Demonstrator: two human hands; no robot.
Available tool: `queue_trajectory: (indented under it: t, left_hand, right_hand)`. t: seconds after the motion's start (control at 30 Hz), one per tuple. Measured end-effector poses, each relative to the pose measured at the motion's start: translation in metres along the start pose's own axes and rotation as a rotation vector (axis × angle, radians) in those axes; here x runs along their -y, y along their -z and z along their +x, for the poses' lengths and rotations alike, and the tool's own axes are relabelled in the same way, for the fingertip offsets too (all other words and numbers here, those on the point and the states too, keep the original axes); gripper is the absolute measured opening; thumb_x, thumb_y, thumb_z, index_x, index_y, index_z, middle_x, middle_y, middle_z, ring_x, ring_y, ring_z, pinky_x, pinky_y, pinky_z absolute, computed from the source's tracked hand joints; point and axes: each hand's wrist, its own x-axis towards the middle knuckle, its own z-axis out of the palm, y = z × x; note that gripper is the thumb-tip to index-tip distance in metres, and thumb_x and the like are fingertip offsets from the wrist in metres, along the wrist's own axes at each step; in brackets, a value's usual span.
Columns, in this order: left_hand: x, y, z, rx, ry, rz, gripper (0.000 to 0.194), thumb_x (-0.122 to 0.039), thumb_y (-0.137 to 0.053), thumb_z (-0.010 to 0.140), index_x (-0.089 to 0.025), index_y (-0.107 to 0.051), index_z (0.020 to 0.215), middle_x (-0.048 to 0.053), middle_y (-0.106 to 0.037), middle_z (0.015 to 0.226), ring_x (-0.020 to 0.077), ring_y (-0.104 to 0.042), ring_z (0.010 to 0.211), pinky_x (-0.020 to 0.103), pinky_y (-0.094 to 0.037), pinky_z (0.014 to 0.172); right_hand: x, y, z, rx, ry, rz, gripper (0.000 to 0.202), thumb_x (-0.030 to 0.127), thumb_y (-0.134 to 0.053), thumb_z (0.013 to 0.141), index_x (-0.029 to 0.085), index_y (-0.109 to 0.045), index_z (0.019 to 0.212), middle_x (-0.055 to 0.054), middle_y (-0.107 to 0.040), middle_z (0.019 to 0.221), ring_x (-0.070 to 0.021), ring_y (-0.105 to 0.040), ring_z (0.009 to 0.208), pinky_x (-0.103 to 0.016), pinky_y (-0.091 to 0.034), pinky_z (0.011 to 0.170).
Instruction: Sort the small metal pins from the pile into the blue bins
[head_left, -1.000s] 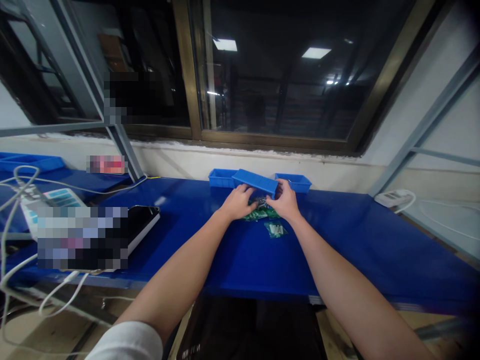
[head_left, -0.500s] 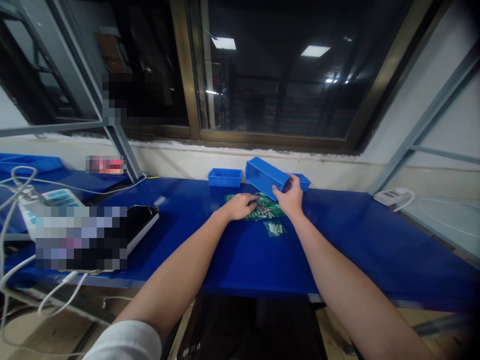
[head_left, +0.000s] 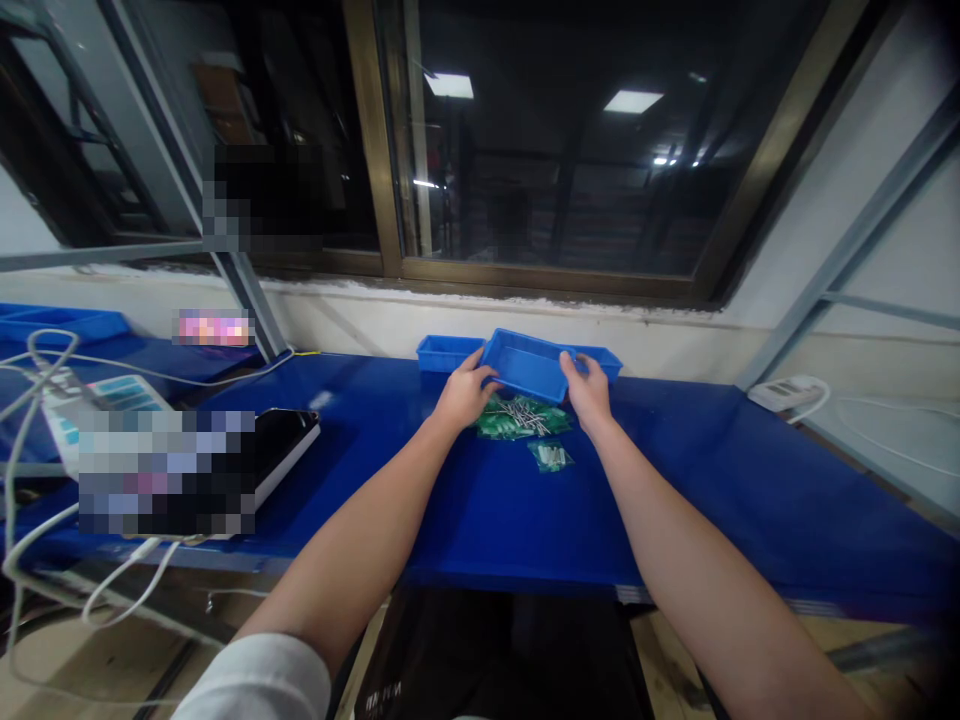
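A small blue plastic bin (head_left: 529, 366) is tilted toward me above the table, its inside showing no contents. My left hand (head_left: 463, 392) grips its left end, and my right hand (head_left: 589, 393) grips the right end, thumb on the rim. Below the bin lies a pile of green-tinted plastic bags (head_left: 495, 422) with loose thin metal pins (head_left: 529, 416) on top. Nearer to me, apart from the pile, is one small green bag (head_left: 551, 457) with pale short pieces in it.
Against the wall stand two more blue bins, a left bin (head_left: 442, 354) and a right bin (head_left: 606, 362), partly hidden. On the blue table (head_left: 510, 530), a black-topped device (head_left: 289, 440) and white cables (head_left: 124, 595) are at left. A white power strip (head_left: 784, 392) lies at right.
The bin has turned from steeply tipped, underside showing, to its open side facing up and toward me. My left hand has moved from the pile onto the bin's left end.
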Motion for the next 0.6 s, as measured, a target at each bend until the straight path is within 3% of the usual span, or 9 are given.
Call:
queue_trajectory:
  t: [0.1,0.2,0.27,0.4,0.6]
  left_hand:
    - [-0.003,0.003,0.002,-0.061,0.078,0.01,0.02,-0.033,-0.055,0.084,-0.019,-0.067,0.093,0.009,-0.049,0.134,0.0237,-0.044,0.126,0.038,-0.037,0.106]
    - [-0.007,0.007,0.004,-0.125,0.098,0.005,0.018,-0.033,-0.056,0.083,-0.02,-0.066,0.093,0.007,-0.046,0.137,0.0239,-0.047,0.122,0.038,-0.038,0.105]
    - [-0.009,0.007,0.006,-0.177,0.085,-0.029,0.023,-0.032,-0.055,0.085,-0.02,-0.063,0.102,0.008,-0.045,0.138,0.0227,-0.05,0.12,0.037,-0.041,0.103]
    - [-0.003,0.004,0.01,-0.268,0.126,-0.125,0.04,-0.023,-0.046,0.088,-0.018,-0.044,0.127,0.011,-0.048,0.133,0.018,-0.059,0.105,0.034,-0.048,0.094]
    - [0.011,0.002,0.009,-0.223,0.217,-0.09,0.031,-0.014,-0.047,0.08,-0.016,-0.056,0.11,0.009,-0.059,0.112,0.0189,-0.061,0.095,0.033,-0.049,0.091]
  right_hand:
    - [0.011,0.002,-0.01,0.11,0.337,-0.198,0.066,0.056,-0.066,0.066,0.02,-0.054,0.12,-0.01,-0.061,0.11,-0.0249,-0.059,0.098,-0.036,-0.048,0.082]
    - [0.018,0.004,-0.014,0.205,0.526,-0.44,0.038,0.049,-0.066,0.07,0.022,-0.067,0.097,-0.009,-0.061,0.107,-0.0269,-0.055,0.102,-0.039,-0.043,0.089]
    - [0.018,0.006,-0.011,0.133,0.542,-0.568,0.028,0.047,-0.062,0.075,0.021,-0.069,0.082,-0.01,-0.063,0.096,-0.027,-0.055,0.096,-0.04,-0.041,0.088]
    - [0.009,0.009,0.007,-0.021,0.508,-0.754,0.03,0.047,-0.059,0.079,0.019,-0.069,0.08,-0.012,-0.064,0.088,-0.0286,-0.051,0.094,-0.041,-0.039,0.083]
    - [-0.005,-0.001,0.036,0.092,0.483,-0.926,0.034,0.051,-0.056,0.079,0.02,-0.071,0.077,-0.013,-0.064,0.084,-0.0297,-0.047,0.098,-0.043,-0.035,0.084]
